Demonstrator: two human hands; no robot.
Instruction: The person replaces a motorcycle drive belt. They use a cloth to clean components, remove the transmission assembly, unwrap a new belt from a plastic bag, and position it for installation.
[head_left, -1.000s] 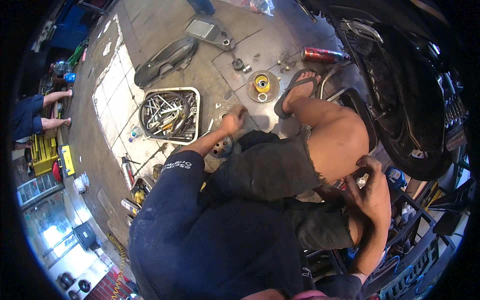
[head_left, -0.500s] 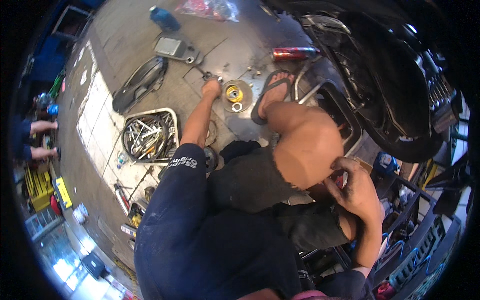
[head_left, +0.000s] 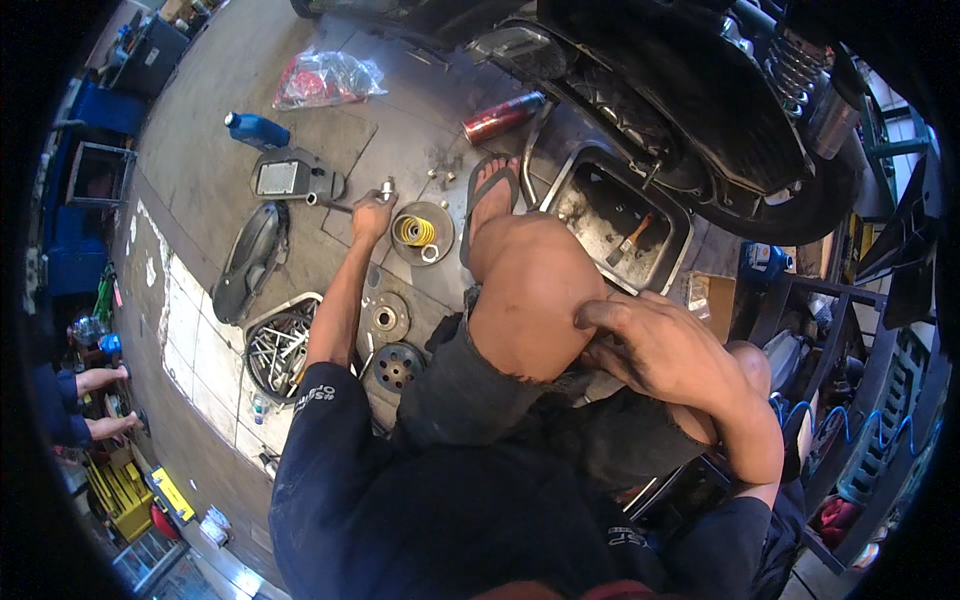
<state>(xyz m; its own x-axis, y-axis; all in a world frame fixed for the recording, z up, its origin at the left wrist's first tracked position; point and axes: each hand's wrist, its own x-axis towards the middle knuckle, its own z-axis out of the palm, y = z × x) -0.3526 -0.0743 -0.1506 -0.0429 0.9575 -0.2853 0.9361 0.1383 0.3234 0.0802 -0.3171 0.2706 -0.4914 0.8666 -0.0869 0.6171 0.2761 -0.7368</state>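
My left hand (head_left: 371, 216) reaches out over the floor, closed around a socket wrench (head_left: 388, 187). A silver socket shows past my fingers, and the tool's dark other end sticks out to the left. Just right of it lies a round metal plate (head_left: 407, 256) with a yellow coil spring (head_left: 417, 232) and a hex nut (head_left: 429, 253) on it. My right hand (head_left: 665, 350) rests against my bent knee, fingers loosely curled and apart, with nothing visible in them; some fingertips are hidden.
A tray of tools (head_left: 275, 350) and round metal parts (head_left: 386, 317) lie left of my leg. Beyond are a dark cover (head_left: 250, 250), a grey housing (head_left: 300, 178), a blue bottle (head_left: 257, 131) and a red can (head_left: 503, 117). A metal pan (head_left: 610, 270) holds a brush below the motorcycle (head_left: 690, 110).
My view has swung, bringing the pan and brush into sight. My left hand still grips the wrench, its socket now clearly visible. My right hand has shifted closer over the knee.
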